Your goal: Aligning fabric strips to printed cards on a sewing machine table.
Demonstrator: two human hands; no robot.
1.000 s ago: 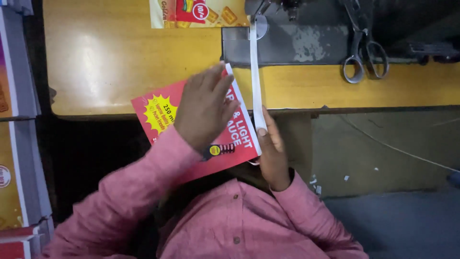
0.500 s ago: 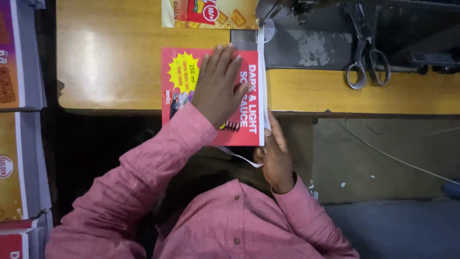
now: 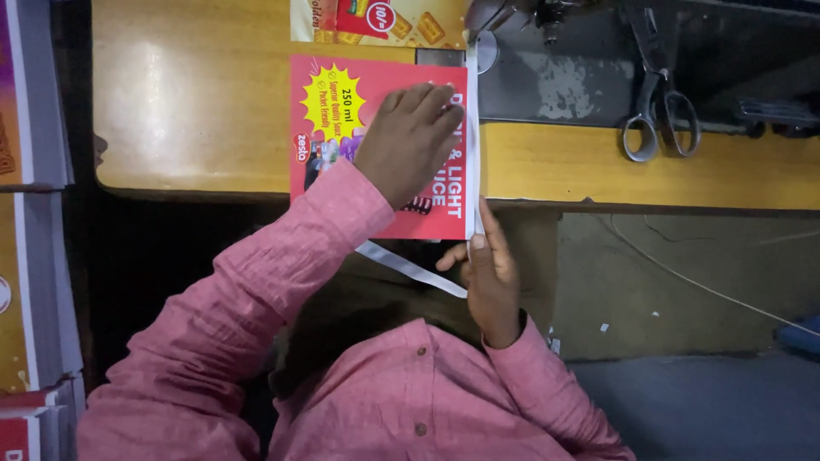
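The red printed card [image 3: 380,145] has slid up flat onto the yellow surface [image 3: 196,102] beneath the sewing machine. Left hand [image 3: 410,141] presses it, fingers spread; right hand [image 3: 487,273] pinches the white tape [image 3: 410,269] at its edge.

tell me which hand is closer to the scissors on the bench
Right. The right hand pinches the white strip at the red card's near corner, below-left of the scissors. The left hand lies flat on the card, farther left.
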